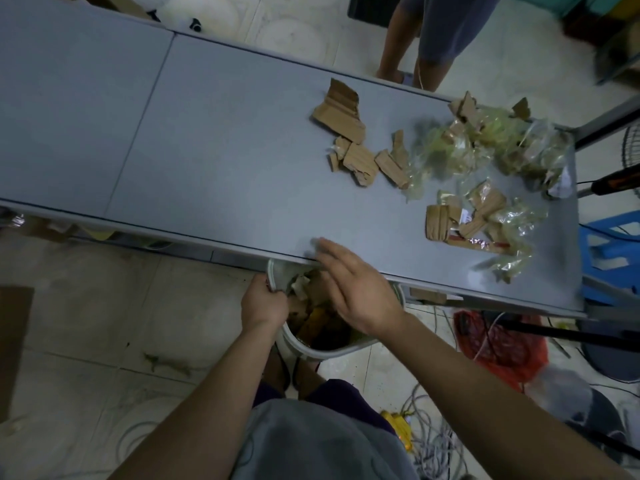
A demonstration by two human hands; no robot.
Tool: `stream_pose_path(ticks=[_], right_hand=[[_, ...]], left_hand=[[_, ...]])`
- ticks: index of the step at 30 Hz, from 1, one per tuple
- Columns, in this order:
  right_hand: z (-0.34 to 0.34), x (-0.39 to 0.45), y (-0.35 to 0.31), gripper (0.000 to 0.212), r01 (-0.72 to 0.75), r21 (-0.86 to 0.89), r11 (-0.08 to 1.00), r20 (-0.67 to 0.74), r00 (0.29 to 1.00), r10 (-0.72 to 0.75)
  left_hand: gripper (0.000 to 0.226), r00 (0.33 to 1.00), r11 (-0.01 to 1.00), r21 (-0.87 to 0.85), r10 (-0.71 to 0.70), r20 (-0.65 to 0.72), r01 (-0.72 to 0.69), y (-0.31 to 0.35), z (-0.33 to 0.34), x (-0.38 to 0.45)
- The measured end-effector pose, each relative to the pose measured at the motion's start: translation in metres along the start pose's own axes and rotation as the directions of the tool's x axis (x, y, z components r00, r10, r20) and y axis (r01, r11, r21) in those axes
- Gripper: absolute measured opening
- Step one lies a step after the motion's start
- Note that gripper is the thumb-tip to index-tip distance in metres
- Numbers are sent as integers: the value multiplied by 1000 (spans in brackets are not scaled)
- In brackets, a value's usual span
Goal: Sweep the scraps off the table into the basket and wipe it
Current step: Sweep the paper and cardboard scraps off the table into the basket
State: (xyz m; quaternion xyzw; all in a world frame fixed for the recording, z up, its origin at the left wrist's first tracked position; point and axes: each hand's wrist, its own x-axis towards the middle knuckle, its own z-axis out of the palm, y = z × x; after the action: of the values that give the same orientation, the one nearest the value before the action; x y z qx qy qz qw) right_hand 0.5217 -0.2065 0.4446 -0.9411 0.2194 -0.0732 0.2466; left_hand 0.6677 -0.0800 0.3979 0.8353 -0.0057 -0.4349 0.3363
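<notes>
A long grey table (pixel 207 140) runs across the view. Torn cardboard scraps (pixel 349 133) lie right of its middle, and crumpled clear plastic wrappers (pixel 485 150) with more cardboard bits are heaped near its right end. A white basket (pixel 311 348) sits just under the table's near edge, holding cardboard pieces. My left hand (pixel 265 303) grips the basket's rim. My right hand (pixel 349 285) hovers over the basket at the table's edge, fingers straight and spread, holding nothing.
Another person's legs (pixel 426 46) stand beyond the table's far side. A blue plastic stool (pixel 609 251) and a fan (pixel 630 154) are at the right. A red bag (pixel 502 344) and tangled cables (pixel 433 438) lie on the tiled floor beside me.
</notes>
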Motion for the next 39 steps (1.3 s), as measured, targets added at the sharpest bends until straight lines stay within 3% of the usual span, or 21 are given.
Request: stream_pose_path(ticks=[3,5,10,13,19,23,25,27,29,32,35,39], right_hand=[[-19,28,17,50,-99,-63,993,-113,989,91],[-29,52,31,55,-186,-134,973,-115,979,171],[-41,120,55,80,-339,-307,889,49,927,371],[-30,138,57,80,-356,-383,853,122,895,428],[-5,84,9,63,-251,-306,918,82,954,289],[-5,64,-1,39,-148,-249,957,-78,988,132],[-13,84,10,46,-190,-261,946,-132,978,160],[-23,113,25,63,-285,-300,911,-89,959,270],[-31,138,41,77,-359,-345,867,48,916,398],[-28,149,52,86,-366,-388,846,184,869,460],[-10,121,33,81,-331,-344,879,181,895,408],[13,67,1,61,-150,-239,959,87,981,175]], left_hand=[[31,1000,1000,-2,0,11,0,-1,0,0],[32,1000,1000,-14,4,5,-4,-3,0,-1],[28,1000,1000,1,23,8,-23,-8,-4,2],[26,999,999,21,34,0,-34,-8,-7,6],[28,1000,1000,6,25,5,-25,-7,-13,12],[28,1000,1000,-6,14,11,-14,-7,-14,13],[28,1000,1000,-14,14,11,-14,-7,-14,12],[27,1000,1000,-11,20,15,-19,-7,-15,11],[27,1000,1000,-14,20,19,-19,-7,-16,12],[27,1000,1000,-9,23,12,-23,-9,-18,14],[28,1000,1000,-13,25,13,-24,-9,-18,14],[29,1000,1000,-27,13,18,-13,-6,-18,12]])
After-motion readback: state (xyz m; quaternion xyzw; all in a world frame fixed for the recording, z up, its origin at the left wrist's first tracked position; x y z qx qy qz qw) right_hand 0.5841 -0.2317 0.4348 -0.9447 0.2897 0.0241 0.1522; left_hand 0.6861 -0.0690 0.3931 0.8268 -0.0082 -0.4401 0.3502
